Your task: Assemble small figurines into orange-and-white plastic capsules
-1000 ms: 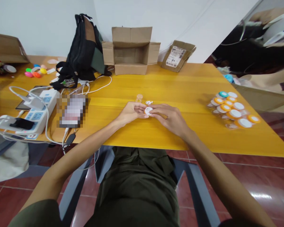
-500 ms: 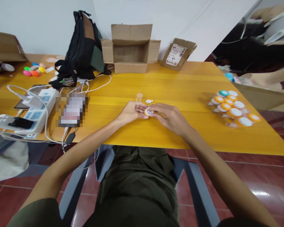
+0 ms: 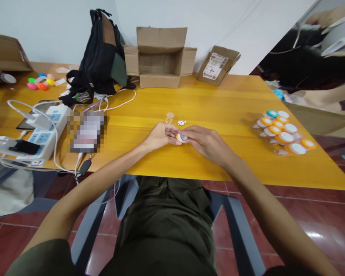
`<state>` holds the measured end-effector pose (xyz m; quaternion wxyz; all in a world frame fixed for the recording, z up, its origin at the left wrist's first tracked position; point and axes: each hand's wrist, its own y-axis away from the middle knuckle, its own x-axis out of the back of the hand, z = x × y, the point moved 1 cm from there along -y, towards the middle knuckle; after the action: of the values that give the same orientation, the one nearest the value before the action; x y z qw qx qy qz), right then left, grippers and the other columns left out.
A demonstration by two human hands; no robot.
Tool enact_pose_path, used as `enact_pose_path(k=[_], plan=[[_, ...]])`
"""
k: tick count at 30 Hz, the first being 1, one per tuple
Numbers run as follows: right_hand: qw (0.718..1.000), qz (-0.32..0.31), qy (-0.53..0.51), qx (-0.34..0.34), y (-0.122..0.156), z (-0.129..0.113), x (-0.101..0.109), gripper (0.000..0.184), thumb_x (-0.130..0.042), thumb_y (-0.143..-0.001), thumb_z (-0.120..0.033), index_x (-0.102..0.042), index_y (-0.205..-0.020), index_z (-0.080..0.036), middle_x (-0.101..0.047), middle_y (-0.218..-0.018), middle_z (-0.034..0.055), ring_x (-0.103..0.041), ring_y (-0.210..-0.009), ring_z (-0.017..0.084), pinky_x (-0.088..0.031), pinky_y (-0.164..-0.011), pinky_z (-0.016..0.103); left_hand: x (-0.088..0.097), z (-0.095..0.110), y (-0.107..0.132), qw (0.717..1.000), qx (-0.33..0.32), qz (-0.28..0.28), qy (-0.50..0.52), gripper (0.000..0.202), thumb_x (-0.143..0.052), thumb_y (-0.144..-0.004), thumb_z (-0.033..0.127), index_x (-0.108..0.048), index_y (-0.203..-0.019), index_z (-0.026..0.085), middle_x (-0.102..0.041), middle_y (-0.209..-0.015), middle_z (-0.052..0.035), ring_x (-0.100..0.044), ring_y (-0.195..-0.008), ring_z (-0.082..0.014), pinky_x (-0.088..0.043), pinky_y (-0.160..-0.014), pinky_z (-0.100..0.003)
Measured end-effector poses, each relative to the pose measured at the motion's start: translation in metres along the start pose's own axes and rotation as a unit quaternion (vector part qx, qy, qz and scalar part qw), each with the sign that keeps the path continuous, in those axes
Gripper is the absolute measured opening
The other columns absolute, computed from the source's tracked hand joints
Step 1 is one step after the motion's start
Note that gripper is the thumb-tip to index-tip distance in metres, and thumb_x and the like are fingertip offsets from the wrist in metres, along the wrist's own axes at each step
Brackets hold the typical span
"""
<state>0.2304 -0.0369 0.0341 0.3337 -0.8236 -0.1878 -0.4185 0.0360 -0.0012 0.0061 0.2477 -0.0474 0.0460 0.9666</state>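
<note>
Between my two hands is a small orange-and-white lid [image 3: 181, 138], held over the table near its front edge. My left hand [image 3: 158, 136] has its fingers curled against the lid's left side. The thumb and fingers of my right hand [image 3: 205, 141] pinch it from the right, and part of the lid is hidden behind them. Just beyond my left fingers stands a small clear container [image 3: 169, 117]. Beside it lies a little white piece with dark spots [image 3: 181, 122].
Several clear jars with orange, white and teal lids [image 3: 286, 137] cluster at the right. An open cardboard box [image 3: 159, 81] and a labelled carton [image 3: 217, 66] stand at the back. A backpack [image 3: 96, 57], phone [image 3: 89, 132] and power strip [image 3: 50, 134] occupy the left.
The lid has turned slightly between my fingers, showing a greyish middle now. My hands stay in nearly the same place.
</note>
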Motion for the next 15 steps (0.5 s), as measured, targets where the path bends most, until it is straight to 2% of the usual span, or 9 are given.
enact_pose_path(k=[15], plan=[[0.999,-0.044,0.002,0.011,0.0009,0.0007,0.0053,0.031,-0.050,-0.099,-0.020,-0.074,-0.116,-0.029,-0.072,-0.117,0.0083,-0.071,-0.101,0.024,-0.060,-0.088,0.041,0.0015,0.0018,-0.0005,0.999,0.006,-0.033,-0.018,0.028,-0.086,-0.054,0.007,-0.077,-0.079,0.014,-0.075,-0.072,-0.0008,-0.070,-0.067,-0.0130,-0.058,-0.076,-0.030]])
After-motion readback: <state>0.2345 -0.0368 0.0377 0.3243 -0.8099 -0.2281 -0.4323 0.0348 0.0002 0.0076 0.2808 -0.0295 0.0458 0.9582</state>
